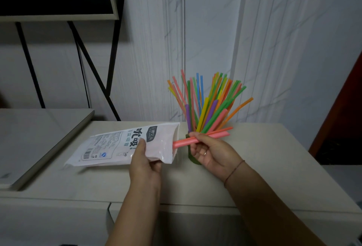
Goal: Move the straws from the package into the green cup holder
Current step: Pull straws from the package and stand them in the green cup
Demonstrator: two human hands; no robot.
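Observation:
My left hand (144, 164) grips the white plastic straw package (119, 145) near its open mouth, holding it tilted above the counter. My right hand (210, 152) pinches two pink straws (185, 141) lying level just outside the package mouth, their left ends clear of it and their right ends past my fingers. The green cup holder (193, 159) stands right behind my right hand, mostly hidden by it. Several coloured straws (207, 102) fan upward out of the holder.
A cream counter (264, 153) carries everything. A grey raised slab (39, 137) lies at its left. A black metal frame (109, 53) with a dark panel stands against the pale marbled wall. A dark reddish edge (344, 108) borders the right side.

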